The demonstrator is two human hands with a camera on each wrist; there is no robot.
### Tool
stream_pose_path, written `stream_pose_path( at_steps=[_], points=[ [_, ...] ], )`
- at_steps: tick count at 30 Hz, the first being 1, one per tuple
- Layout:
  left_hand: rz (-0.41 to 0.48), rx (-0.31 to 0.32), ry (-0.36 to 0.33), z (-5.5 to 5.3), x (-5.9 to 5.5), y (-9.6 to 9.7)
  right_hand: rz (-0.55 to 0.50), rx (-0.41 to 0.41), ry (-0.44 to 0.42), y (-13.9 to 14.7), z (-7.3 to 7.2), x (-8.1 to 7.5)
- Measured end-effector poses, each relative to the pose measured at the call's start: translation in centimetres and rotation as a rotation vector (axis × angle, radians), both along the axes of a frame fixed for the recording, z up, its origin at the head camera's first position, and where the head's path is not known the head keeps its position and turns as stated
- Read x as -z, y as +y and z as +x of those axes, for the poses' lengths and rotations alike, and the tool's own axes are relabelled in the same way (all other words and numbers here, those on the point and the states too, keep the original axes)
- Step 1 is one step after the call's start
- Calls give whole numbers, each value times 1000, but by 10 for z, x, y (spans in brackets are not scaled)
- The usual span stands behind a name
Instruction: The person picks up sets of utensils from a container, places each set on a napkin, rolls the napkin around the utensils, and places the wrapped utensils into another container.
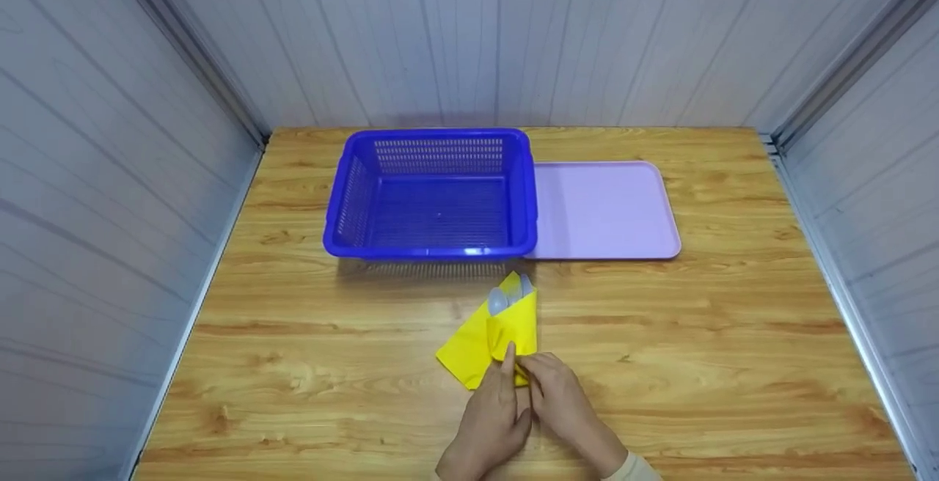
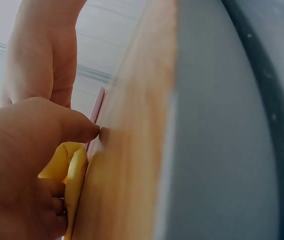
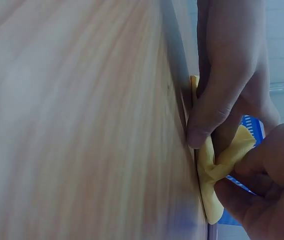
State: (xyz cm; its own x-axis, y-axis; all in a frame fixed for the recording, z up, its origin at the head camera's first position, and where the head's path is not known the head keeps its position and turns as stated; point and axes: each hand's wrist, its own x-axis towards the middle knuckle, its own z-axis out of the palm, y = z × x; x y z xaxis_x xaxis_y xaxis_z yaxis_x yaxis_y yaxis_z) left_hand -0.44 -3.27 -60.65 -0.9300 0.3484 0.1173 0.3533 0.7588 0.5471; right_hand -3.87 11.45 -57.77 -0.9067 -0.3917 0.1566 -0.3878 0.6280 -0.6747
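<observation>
A yellow napkin (image 1: 463, 349) lies on the wooden table, partly folded over pale plastic cutlery. One spoon (image 1: 497, 301) pokes out at the top beside other slim pieces. My left hand (image 1: 490, 422) rests on the lower part of the fold, index finger stretched along the napkin and thumb down by the tabletop. Close against it, my right hand (image 1: 561, 397) pinches the napkin's lower right edge. The right wrist view shows the raised yellow fold (image 3: 226, 157) between the right hand's thumb and fingers. The cutlery's lower ends are hidden inside the napkin.
Behind the napkin stands a blue plastic basket (image 1: 429, 252) with slotted sides. A pink tray (image 1: 609, 210) lies to its right, its left end hidden by the basket. Pale panel walls (image 1: 469, 41) enclose the table (image 1: 733, 364) at the back and both sides.
</observation>
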Motion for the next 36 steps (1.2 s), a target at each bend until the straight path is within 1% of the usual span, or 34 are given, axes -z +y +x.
stream_pose_path(
  at_steps=[3, 7, 9, 11, 13, 16, 18, 19, 20, 22, 24, 26, 29, 31, 32, 34, 36],
  points=[
    [50, 7, -22, -2, 0, -2, -8, -35, 22, 1, -1, 2],
    [146, 4, -50, -2, 2, -7, -25, -68, 102, 0, -1, 8],
    [201, -4, -43, -3, 3, -9, -27, -83, 138, 0, -2, 11],
    [212, -22, -14, -2, 4, -11, -10, -104, 156, -1, -2, 13],
    [164, -52, 48, -1, 2, -12, 22, -131, 159, -1, -3, 15],
    [18, -83, 148, 2, -3, -13, 85, -164, 156, -1, -4, 15],
    [-72, -81, 174, 3, -7, -12, 111, -173, 161, 0, -5, 16],
    [-106, -73, 159, 3, -9, -11, 118, -175, 162, 0, -6, 16],
    [-133, -63, 126, 3, -10, -11, 122, -176, 162, 0, -6, 16],
    [-189, -48, 43, 2, -9, -9, 123, -177, 148, 1, -6, 16],
    [-242, -54, -34, 0, -8, -8, 123, -179, 128, 2, -6, 15],
    [-293, -74, -84, -1, -7, -7, 120, -186, 105, 2, -7, 15],
    [-326, -98, -109, -3, -7, -5, 99, -183, 71, 5, -8, 12],
    [-336, -108, -107, -4, -7, -5, 84, -161, 61, 7, -10, 9],
    [-338, -113, -104, -4, -8, -6, 93, -149, 64, 8, -12, 7],
    [-340, -129, -90, -3, -10, -7, 141, -133, 67, 9, -18, 4],
    [-365, -143, -75, -3, -12, -9, 254, -141, 70, 8, -25, 4]
  ],
)
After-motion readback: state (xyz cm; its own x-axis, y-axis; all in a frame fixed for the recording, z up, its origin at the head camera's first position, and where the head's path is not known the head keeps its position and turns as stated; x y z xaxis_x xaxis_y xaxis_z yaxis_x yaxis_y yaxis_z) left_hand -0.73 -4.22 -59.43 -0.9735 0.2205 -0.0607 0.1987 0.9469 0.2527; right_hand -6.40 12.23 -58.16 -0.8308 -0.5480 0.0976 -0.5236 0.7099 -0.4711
